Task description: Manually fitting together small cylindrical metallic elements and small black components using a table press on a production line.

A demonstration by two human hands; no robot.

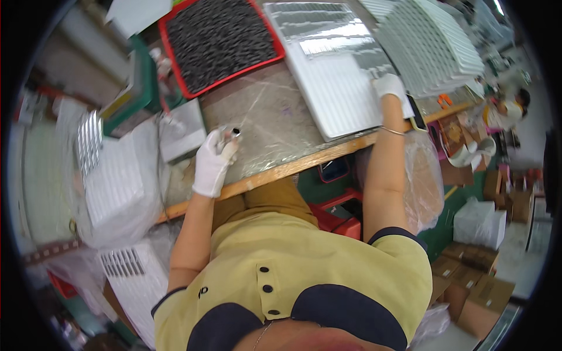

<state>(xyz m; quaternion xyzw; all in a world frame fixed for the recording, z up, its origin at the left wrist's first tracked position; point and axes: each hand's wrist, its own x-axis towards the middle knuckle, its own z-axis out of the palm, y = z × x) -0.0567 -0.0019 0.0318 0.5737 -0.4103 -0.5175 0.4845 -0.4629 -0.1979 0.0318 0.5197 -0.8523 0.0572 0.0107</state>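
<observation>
My left hand [214, 162], in a white glove, is closed on a small silver tube [236, 132] with a dark end, just above the table near its front edge. My right hand [390, 88], also gloved, is over the right side of a white ribbed tray [328, 99]. Its fingers look curled; what they hold, if anything, I cannot make out. Shiny silver pieces [342, 48] lie in rows across the far part of this tray, and its near part shows bare white ribs.
A red tray [280, 57] of small black pieces stands at the far left, by a grey box [186, 131] and a green machine [140, 82]. Stacked white trays [430, 50] stand far right. Plastic-wrapped trays [126, 181] are at left. Another person [506, 111] is at far right.
</observation>
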